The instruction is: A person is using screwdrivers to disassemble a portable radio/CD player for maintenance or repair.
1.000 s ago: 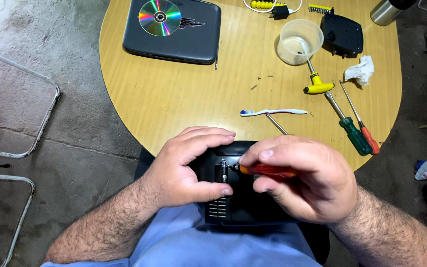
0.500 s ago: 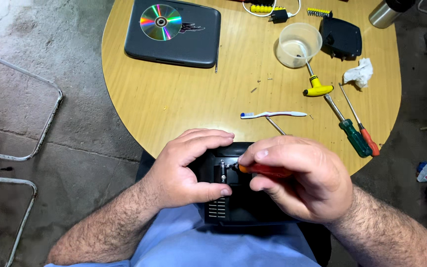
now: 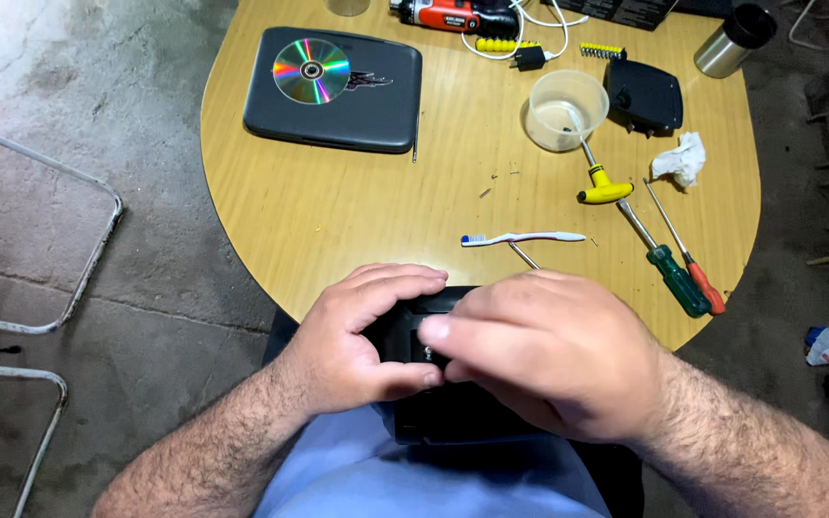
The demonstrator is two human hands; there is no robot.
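A black device (image 3: 453,422) rests on my lap at the near edge of the round wooden table (image 3: 338,211). My left hand (image 3: 357,336) grips its left side, fingers over the top edge and thumb on its face. My right hand (image 3: 549,355) lies over the middle of the device with fingers bunched, their tips meeting my left thumb. The orange-handled screwdriver seen in this hand a moment earlier is now hidden under it. Most of the device is covered by both hands.
On the table lie a toothbrush (image 3: 525,238), a yellow T-handle tool (image 3: 604,189), a green screwdriver (image 3: 669,269), a thin red one (image 3: 698,278), a clear cup (image 3: 568,110), a tissue (image 3: 680,158) and a black case (image 3: 338,105) with a disc (image 3: 310,70). A metal chair frame (image 3: 88,240) stands left.
My right hand has rolled over the device, so the orange handle no longer shows. The view has tilted to show more of the table's far side. My left hand keeps its grip.
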